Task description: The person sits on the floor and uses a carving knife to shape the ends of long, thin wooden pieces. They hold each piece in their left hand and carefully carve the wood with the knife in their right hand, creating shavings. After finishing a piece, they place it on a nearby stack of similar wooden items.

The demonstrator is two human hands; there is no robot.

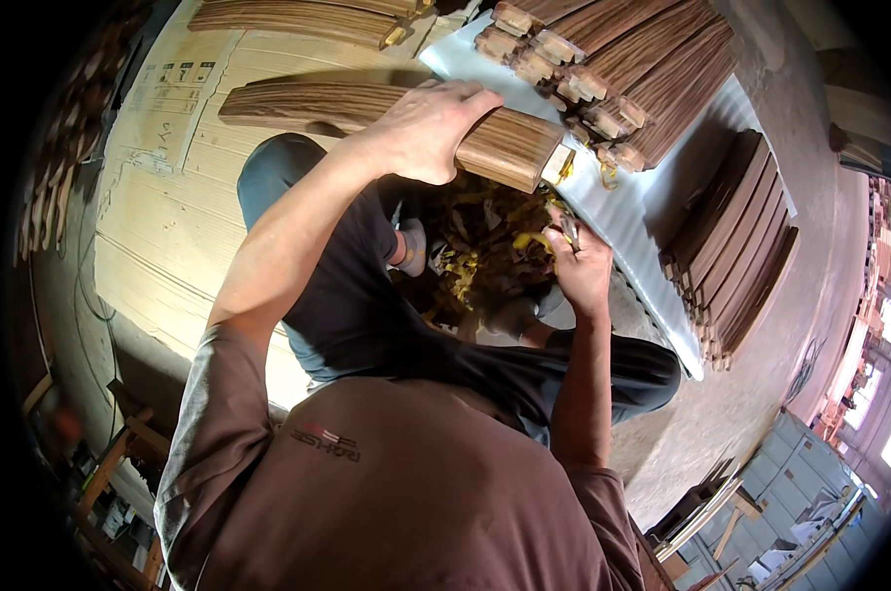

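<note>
My left hand [428, 128] grips a long curved piece of striped dark wood [318, 103] near its right end and holds it across my lap. Yellow tape hangs off that end [564, 167]. My right hand [581, 264] is lower, beside my right knee, with its fingers pinched on a small strip of yellow tape [567, 229]. Between my legs lies a heap of torn yellow tape scraps [485, 246].
A pile of similar wooden pieces with taped ends [613, 69] lies on a white sheet [652, 212] ahead. A second stack of curved pieces [736, 246] sits to the right. Cardboard [160, 207] covers the floor on the left, with more wood [298, 18] at the top.
</note>
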